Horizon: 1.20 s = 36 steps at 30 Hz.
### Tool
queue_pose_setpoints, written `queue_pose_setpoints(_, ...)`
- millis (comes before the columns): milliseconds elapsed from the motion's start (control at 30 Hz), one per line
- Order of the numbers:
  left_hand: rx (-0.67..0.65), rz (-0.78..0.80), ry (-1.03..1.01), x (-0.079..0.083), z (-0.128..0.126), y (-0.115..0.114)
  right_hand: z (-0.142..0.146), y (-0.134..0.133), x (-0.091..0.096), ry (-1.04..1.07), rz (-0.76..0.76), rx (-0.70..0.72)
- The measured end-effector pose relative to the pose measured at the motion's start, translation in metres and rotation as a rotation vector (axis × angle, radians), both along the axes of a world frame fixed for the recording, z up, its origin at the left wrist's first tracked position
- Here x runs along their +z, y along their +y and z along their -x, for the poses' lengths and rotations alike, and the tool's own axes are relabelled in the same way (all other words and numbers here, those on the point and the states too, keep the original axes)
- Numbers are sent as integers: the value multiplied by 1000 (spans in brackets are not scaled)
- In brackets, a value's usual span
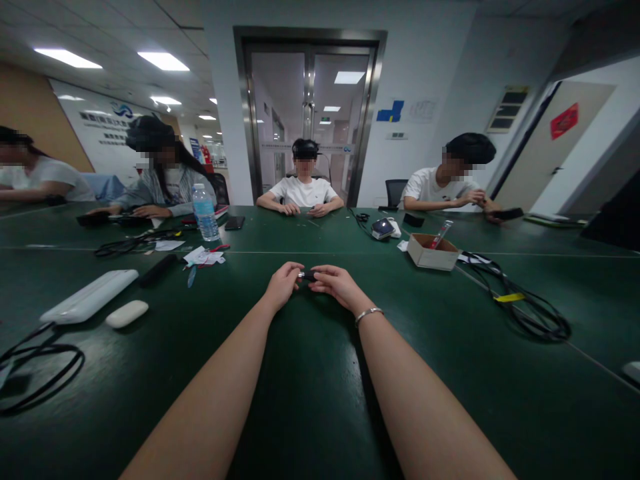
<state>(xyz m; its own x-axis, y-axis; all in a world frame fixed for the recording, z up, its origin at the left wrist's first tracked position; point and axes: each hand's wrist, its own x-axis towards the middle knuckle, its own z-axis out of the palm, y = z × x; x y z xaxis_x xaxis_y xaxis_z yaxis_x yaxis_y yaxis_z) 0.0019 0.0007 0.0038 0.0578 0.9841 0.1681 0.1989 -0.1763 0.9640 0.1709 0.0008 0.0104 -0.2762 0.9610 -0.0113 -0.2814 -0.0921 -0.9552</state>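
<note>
Over the middle of the green table, both my hands meet at a small black stick with a silver metal end [307, 275]; it may be a USB stick, but it is too small to be sure. My left hand [283, 287] pinches the silver end between thumb and fingers. From the other side, my right hand [339, 287], with a silver bangle at its wrist, grips the black part. The fingers cover much of the stick. Both hands rest low, close to the tabletop.
A white power bank [90, 297] and a white oval case [127, 314] lie left. Further back stand a water bottle [205, 213] and a small cardboard box [431, 255]. Coiled black cables [530, 307] lie right. Several people in headsets sit around the table [310, 400].
</note>
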Motion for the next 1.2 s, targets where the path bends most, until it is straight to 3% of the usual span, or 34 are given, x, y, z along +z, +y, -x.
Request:
queue_pose_setpoints(433, -16, -61, 23, -5, 2, 3, 1, -2, 2, -2, -3, 5)
queue_pose_setpoints(600, 6, -9, 4, -2, 0, 1, 0, -3, 4, -4, 6, 0)
queue_pose_setpoints(833, -50, -31, -10, 0, 0, -1, 0, -4, 5, -6, 2, 13)
queue_pose_setpoints(1100, -79, -80, -17, 2, -1, -4, 2, -4, 8, -110, 18, 54)
queue_pose_setpoints(1200, -75, -88, 7, 1, -1, -4, -1, -6, 9, -56, -20, 104)
